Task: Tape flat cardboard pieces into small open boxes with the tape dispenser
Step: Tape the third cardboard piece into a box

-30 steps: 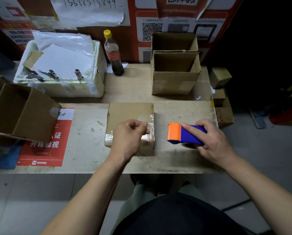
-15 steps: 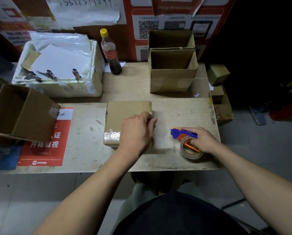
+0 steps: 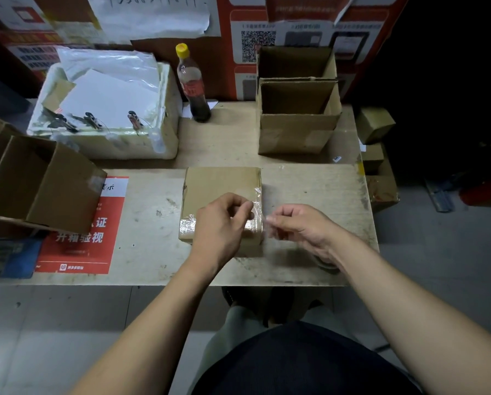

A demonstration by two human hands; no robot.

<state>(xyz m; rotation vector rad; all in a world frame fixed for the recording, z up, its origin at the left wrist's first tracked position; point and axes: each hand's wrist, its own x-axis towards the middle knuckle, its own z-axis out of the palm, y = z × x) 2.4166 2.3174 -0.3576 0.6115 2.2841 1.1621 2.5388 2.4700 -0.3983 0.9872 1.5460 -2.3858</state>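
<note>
At the far left edge an open finished box [image 3: 39, 183] lies tipped on its side, partly over a red notice [image 3: 82, 223] stuck to the tabletop [image 3: 310, 181]. Nearer the middle sits the cardboard box [image 3: 218, 189] being taped, lying flat with its closed face up and clear tape [image 3: 255, 220] running across its near half and down its right edge. The left hand [image 3: 218, 226] rests on that near half, fingers curled, thumb and forefinger apparently pinching or pressing the tape at the right edge. Just right of the box, the right hand [image 3: 298, 226] hovers with fingertips pinched together on what looks like the loose tail of the film; the blur makes the exact hold hard to read. The tape dispenser is mostly hidden under the right wrist, so its position can only be guessed.

The relation that matters: the tape strip runs left to right across the box, its free end overhanging the right edge, directly between the two hands. The right hand is nearer that end, so folding it down the right side wall looks like its job while the left steadies the box. Far right, two open boxes [image 3: 295, 121] stand upright.
</note>
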